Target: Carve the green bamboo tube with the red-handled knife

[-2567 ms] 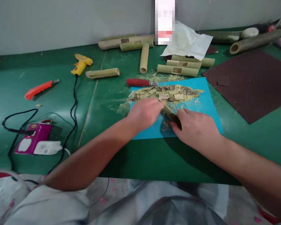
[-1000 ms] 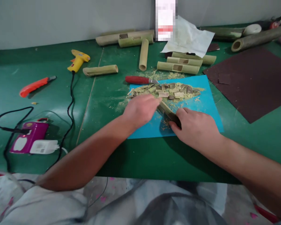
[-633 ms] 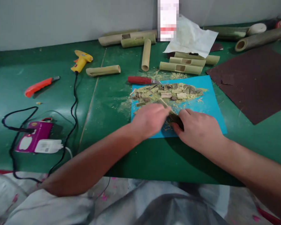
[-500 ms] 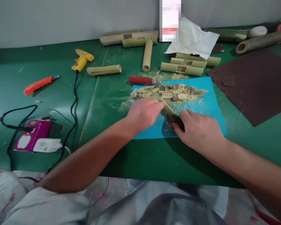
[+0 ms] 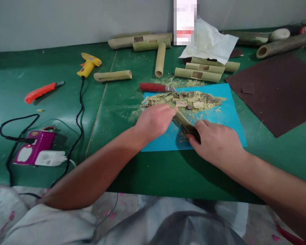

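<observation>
My right hand [image 5: 216, 139] is closed around the near end of a short bamboo tube [image 5: 184, 121], which slants away over a blue sheet [image 5: 214, 127]. At the tube's far end is my left hand [image 5: 155, 120], its fingers curled and pressed together. Whatever the left fingers may hold is hidden. Just beyond both hands, bamboo chips and shavings [image 5: 181, 103] lie heaped on the sheet. A red-handled carving knife [image 5: 153, 87] rests at the far left edge of this pile.
Several cut bamboo tubes [image 5: 197, 75] lie toward the wall, some with square openings. Brown sheets [image 5: 277, 98] cover the right side. On the left are a yellow hot glue gun [image 5: 88, 66], an orange utility knife [image 5: 40, 93] and a purple power box [image 5: 38, 144] with cords.
My left hand has shifted slightly left and up at the tube's far end. My right hand keeps its grip on the tube in nearly the same place.
</observation>
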`<state>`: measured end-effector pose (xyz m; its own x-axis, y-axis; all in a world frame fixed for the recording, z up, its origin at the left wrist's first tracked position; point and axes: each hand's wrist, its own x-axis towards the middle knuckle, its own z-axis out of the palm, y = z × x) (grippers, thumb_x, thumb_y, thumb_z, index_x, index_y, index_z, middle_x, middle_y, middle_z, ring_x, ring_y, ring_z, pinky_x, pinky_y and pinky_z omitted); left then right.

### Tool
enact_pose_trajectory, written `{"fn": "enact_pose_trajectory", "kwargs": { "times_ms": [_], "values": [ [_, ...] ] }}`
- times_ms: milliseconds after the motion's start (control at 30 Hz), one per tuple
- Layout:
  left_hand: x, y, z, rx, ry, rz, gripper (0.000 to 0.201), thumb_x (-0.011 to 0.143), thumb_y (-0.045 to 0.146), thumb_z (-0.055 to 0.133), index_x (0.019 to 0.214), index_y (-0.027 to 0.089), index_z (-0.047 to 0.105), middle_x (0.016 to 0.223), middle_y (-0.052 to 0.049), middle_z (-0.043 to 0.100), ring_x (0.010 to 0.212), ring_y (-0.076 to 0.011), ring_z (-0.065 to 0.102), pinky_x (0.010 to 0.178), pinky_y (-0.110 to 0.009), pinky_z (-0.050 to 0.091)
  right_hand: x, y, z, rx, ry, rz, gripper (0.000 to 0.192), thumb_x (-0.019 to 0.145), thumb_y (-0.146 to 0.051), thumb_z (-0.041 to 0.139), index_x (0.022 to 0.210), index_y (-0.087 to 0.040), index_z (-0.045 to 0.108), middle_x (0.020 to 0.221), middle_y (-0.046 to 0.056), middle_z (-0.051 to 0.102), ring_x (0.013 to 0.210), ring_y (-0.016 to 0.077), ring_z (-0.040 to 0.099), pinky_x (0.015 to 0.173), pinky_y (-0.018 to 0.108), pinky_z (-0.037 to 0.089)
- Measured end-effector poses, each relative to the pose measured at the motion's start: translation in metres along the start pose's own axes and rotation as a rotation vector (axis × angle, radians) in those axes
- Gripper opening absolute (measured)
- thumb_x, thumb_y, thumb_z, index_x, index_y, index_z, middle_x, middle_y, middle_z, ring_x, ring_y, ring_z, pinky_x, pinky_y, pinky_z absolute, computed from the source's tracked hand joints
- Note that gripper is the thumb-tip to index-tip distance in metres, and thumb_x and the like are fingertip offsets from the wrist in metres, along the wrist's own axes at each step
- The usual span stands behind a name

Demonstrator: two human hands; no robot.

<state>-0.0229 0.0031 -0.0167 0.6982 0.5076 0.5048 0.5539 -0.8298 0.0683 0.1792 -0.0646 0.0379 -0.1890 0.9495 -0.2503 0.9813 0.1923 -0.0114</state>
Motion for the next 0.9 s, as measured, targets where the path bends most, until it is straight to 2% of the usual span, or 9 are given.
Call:
{"fn": "enact_pose_trajectory", "kwargs": {
  "times_ms": [67,200,300,433,567,733,900],
  "values": [
    [-0.0009,-0.0014,0.0001,0.029,-0.003,-0.012,0.04,0.113,0.024,0.041,0.113,0.009,0.078,0.077,-0.007,0.072,0.072,-0.0175,0.067,0.065,-0.03,0.05,-0.0004,0.0001,-0.0003,0.004,0.0,-0.001,0.025,0.104,-0.036,0.054,0.103,-0.016,0.07,0.097,0.014,0.076,0.079,0.0247,0.07,0.057,0.034,0.016],
    [-0.0019,-0.0038,0.0007,-0.035,-0.047,0.015,0.037,0.114,0.027,0.043,0.117,0.015,0.077,0.081,-0.005,0.074,0.074,-0.0156,0.068,0.064,-0.027,0.049,-0.0009,0.0009,0.0001,0.007,-0.007,0.005,0.024,0.105,-0.036,0.055,0.102,-0.016,0.069,0.097,0.014,0.076,0.08,0.0247,0.071,0.057,0.034,0.016],
    [-0.0019,-0.0058,0.0003,-0.015,-0.019,-0.054,0.04,0.114,0.029,0.042,0.111,0.012,0.078,0.081,-0.008,0.074,0.077,-0.0173,0.068,0.068,-0.029,0.053,-0.0001,0.0006,0.0003,0.014,-0.011,0.015,0.024,0.105,-0.036,0.054,0.102,-0.017,0.069,0.098,0.014,0.077,0.08,0.0243,0.071,0.057,0.034,0.016],
    [-0.0025,-0.0049,-0.0006,-0.032,-0.071,0.001,0.042,0.115,0.03,0.038,0.119,0.015,0.077,0.083,-0.006,0.075,0.075,-0.0162,0.069,0.065,-0.027,0.051,0.0011,0.0,0.0005,0.008,-0.02,0.014,0.023,0.105,-0.035,0.054,0.101,-0.017,0.068,0.098,0.014,0.077,0.08,0.024,0.07,0.058,0.035,0.016],
    [-0.0017,-0.0065,-0.0014,-0.016,-0.019,-0.044,0.04,0.113,0.027,0.042,0.114,0.012,0.079,0.082,-0.007,0.074,0.074,-0.0169,0.069,0.065,-0.028,0.051,0.0013,0.0001,0.0011,0.019,-0.009,0.029,0.024,0.104,-0.037,0.056,0.101,-0.017,0.068,0.098,0.013,0.076,0.078,0.0239,0.07,0.057,0.034,0.016],
    [-0.0021,-0.0026,-0.0026,-0.077,-0.106,0.003,0.041,0.114,0.028,0.039,0.122,0.016,0.077,0.081,-0.004,0.073,0.073,-0.0153,0.067,0.064,-0.027,0.05,0.0006,0.0016,0.0033,0.009,0.007,0.005,0.025,0.104,-0.037,0.055,0.1,-0.016,0.069,0.096,0.014,0.076,0.077,0.0244,0.069,0.057,0.034,0.016],
    [-0.0015,-0.0025,-0.0017,-0.023,-0.051,-0.063,0.043,0.114,0.029,0.039,0.114,0.013,0.079,0.08,-0.007,0.073,0.075,-0.0166,0.067,0.066,-0.028,0.051,0.0003,0.0026,0.0039,0.012,0.026,0.017,0.023,0.103,-0.036,0.057,0.098,-0.017,0.068,0.094,0.012,0.076,0.076,0.0234,0.069,0.057,0.034,0.015]
  ]
}}
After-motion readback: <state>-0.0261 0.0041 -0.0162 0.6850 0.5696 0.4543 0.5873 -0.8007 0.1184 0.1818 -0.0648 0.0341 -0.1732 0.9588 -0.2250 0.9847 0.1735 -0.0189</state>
